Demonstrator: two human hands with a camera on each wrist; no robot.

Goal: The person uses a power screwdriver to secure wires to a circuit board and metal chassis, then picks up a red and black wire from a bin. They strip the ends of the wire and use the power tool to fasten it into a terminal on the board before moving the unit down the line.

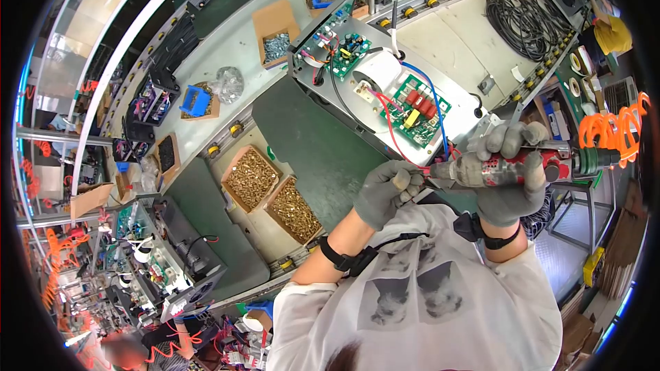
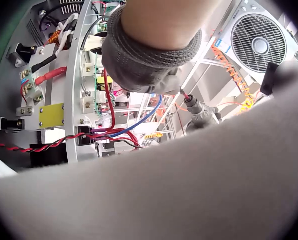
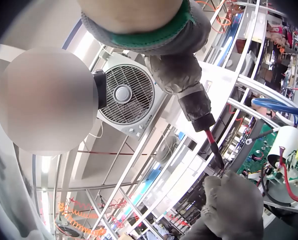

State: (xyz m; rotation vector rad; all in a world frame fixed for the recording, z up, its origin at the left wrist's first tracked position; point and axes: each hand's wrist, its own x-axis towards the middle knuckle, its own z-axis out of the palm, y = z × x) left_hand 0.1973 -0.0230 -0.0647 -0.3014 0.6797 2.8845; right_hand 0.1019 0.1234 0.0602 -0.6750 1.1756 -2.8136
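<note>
My gloved right hand [image 1: 509,165] grips a worn red and grey power screwdriver [image 1: 481,170], held sideways near my chest. Its bit [image 3: 212,145], red with a dark end, points left toward my other hand. The gloved left hand [image 1: 388,192] has its fingers curled and pinches at the bit's tip; any small part between those fingertips is hidden. Just beyond both hands lies an open metal chassis [image 1: 330,96] carrying a green circuit board [image 1: 416,111], a white cylinder [image 1: 377,70], and red and blue wires. In the left wrist view, the left glove [image 2: 139,70] overlaps the chassis.
Two boxes of brass-coloured hardware [image 1: 251,177] [image 1: 294,209] sit left of the hands. An orange coiled hose [image 1: 612,130] hangs at right. Another chassis [image 1: 158,261] stands at lower left. Black cable coils [image 1: 526,20] lie at the back right.
</note>
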